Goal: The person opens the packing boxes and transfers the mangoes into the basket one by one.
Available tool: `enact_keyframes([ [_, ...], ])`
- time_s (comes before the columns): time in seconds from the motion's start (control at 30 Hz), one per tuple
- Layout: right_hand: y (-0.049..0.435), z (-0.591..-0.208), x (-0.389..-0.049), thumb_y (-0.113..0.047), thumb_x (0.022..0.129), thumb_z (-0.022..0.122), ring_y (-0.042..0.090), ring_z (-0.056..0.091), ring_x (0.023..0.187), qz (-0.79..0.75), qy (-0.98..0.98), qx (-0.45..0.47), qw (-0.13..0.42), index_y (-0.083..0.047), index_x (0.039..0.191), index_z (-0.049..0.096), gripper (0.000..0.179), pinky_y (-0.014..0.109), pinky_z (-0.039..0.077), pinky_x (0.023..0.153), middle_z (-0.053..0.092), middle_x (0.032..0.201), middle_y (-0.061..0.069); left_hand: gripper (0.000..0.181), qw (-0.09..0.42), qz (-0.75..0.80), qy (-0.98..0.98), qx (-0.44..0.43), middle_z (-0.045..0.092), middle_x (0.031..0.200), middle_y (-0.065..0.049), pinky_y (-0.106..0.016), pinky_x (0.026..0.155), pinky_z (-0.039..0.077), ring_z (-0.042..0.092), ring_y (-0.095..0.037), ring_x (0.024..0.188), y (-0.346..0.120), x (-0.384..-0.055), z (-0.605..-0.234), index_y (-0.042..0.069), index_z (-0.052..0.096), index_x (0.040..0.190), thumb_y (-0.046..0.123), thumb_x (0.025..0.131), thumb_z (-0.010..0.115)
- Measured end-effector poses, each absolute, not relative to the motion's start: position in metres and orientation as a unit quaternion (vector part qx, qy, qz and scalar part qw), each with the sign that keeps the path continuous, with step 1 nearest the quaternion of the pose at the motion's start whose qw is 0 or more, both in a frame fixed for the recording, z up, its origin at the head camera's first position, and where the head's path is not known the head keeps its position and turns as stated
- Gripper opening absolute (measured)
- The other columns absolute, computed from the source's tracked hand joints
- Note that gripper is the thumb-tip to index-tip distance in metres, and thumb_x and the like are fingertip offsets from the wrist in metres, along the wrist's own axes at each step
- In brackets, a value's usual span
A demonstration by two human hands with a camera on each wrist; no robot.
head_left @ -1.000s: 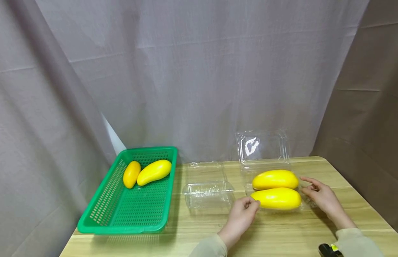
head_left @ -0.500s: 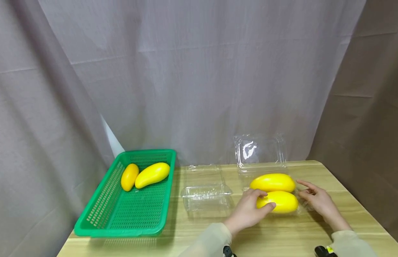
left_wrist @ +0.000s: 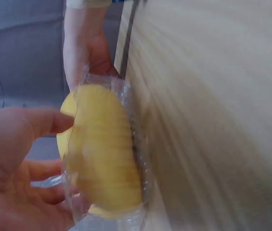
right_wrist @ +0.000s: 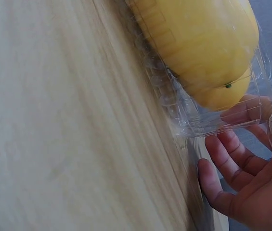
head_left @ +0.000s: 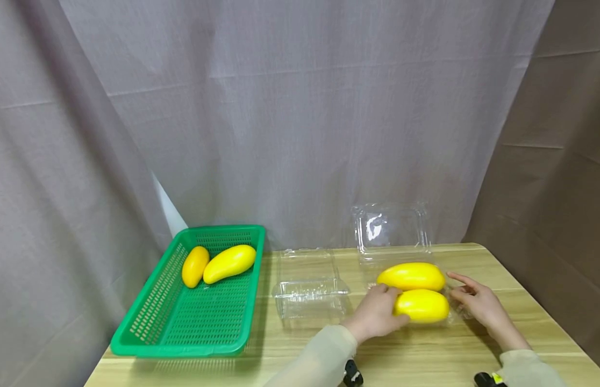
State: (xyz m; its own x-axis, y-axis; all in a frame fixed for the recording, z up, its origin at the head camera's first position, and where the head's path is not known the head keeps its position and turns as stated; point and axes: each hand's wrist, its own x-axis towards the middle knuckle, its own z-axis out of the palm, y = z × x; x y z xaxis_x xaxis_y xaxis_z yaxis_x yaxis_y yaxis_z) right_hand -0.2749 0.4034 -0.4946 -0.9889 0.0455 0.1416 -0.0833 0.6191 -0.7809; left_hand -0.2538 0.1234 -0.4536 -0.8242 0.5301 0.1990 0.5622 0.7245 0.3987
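Note:
Two yellow mangoes lie side by side in an open clear plastic clamshell box [head_left: 391,228] at the right of the table: a back mango [head_left: 411,276] and a front mango [head_left: 423,306]. My left hand [head_left: 377,314] grips the left end of the front mango, thumb toward me and fingers on the far side, hiding that end. In the left wrist view the mango is blurred and the thumb [left_wrist: 54,121] reaches its upper side. At the box's right end, my right hand [head_left: 481,301] holds the clear wall, its fingers [right_wrist: 222,159] curled beside the plastic.
A green basket [head_left: 254,301] stands at the left, holding an orange-yellow mango [head_left: 195,267] and a yellow mango [head_left: 229,264]. Between basket and hands sits a second open clear clamshell box [head_left: 309,293]. A grey curtain [head_left: 300,134] hangs behind the wooden table [head_left: 261,371].
My left hand has moved right and forward from the box's left corner onto the front mango, covering more of its left end. My right hand stays at the box's right end.

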Motion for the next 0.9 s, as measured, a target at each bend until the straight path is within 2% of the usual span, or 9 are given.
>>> enact_keyframes([
  [0.1, 0.403, -0.495, -0.274, -0.021, 0.102, 0.059, 0.014, 0.056, 0.068, 0.448, -0.892, 0.007, 0.064, 0.006, 0.149, 0.039, 0.058, 0.029, 0.05, 0.054, 0.064, 0.101, 0.015, 0.057, 0.017, -0.213, -0.926, -0.312, 0.066, 0.113, 0.007, -0.018, 0.087, 0.045, 0.057, -0.004, 0.101, 0.126, -0.259, -0.453, 0.014, 0.061, 0.134, 0.042, 0.086, 0.075],
  [0.27, 0.403, -0.496, -0.275, -0.024, 0.102, 0.058, 0.015, 0.055, 0.068, 0.461, -0.886, -0.006, 0.05, 0.005, 0.15, 0.037, 0.06, 0.028, 0.048, 0.054, 0.065, 0.099, 0.013, 0.057, -0.011, -0.213, -0.927, -0.31, 0.066, 0.1, 0.01, -0.016, 0.077, 0.046, 0.059, -0.001, 0.089, 0.133, -0.264, -0.456, 0.016, 0.059, 0.13, 0.046, 0.085, 0.075],
  [0.4, 0.403, -0.497, -0.275, -0.025, 0.102, 0.058, 0.012, 0.054, 0.074, 0.445, -0.894, -0.005, 0.057, 0.006, 0.149, 0.039, 0.059, 0.027, 0.048, 0.06, 0.066, 0.101, 0.014, 0.059, -0.013, -0.196, -0.932, -0.304, 0.066, 0.101, 0.011, -0.017, 0.073, 0.045, 0.06, -0.001, 0.088, 0.138, -0.265, -0.459, 0.019, 0.056, 0.132, 0.051, 0.085, 0.072],
  [0.5, 0.404, -0.496, -0.276, -0.026, 0.102, 0.059, 0.011, 0.055, 0.076, 0.438, -0.897, -0.002, 0.065, 0.006, 0.148, 0.04, 0.059, 0.027, 0.048, 0.062, 0.067, 0.102, 0.016, 0.063, -0.01, -0.19, -0.933, -0.307, 0.067, 0.109, 0.01, -0.016, 0.076, 0.045, 0.061, -0.001, 0.093, 0.137, -0.266, -0.459, 0.019, 0.055, 0.135, 0.053, 0.085, 0.071],
  [0.7, 0.404, -0.496, -0.276, -0.029, 0.102, 0.058, 0.012, 0.054, 0.074, 0.445, -0.894, -0.007, 0.056, 0.005, 0.15, 0.038, 0.062, 0.027, 0.047, 0.059, 0.067, 0.102, 0.014, 0.067, 0.001, -0.186, -0.93, -0.316, 0.066, 0.121, 0.01, -0.016, 0.085, 0.044, 0.06, -0.001, 0.105, 0.136, -0.269, -0.46, 0.018, 0.055, 0.138, 0.055, 0.085, 0.072],
  [0.9, 0.403, -0.497, -0.276, -0.027, 0.102, 0.059, 0.012, 0.059, 0.074, 0.468, -0.883, -0.011, 0.041, 0.005, 0.151, 0.035, 0.063, 0.029, 0.049, 0.057, 0.068, 0.097, 0.009, 0.068, -0.005, -0.213, -0.925, -0.316, 0.063, 0.124, 0.011, -0.018, 0.09, 0.043, 0.056, 0.0, 0.109, 0.133, -0.269, -0.462, 0.02, 0.053, 0.139, 0.053, 0.084, 0.075],
])
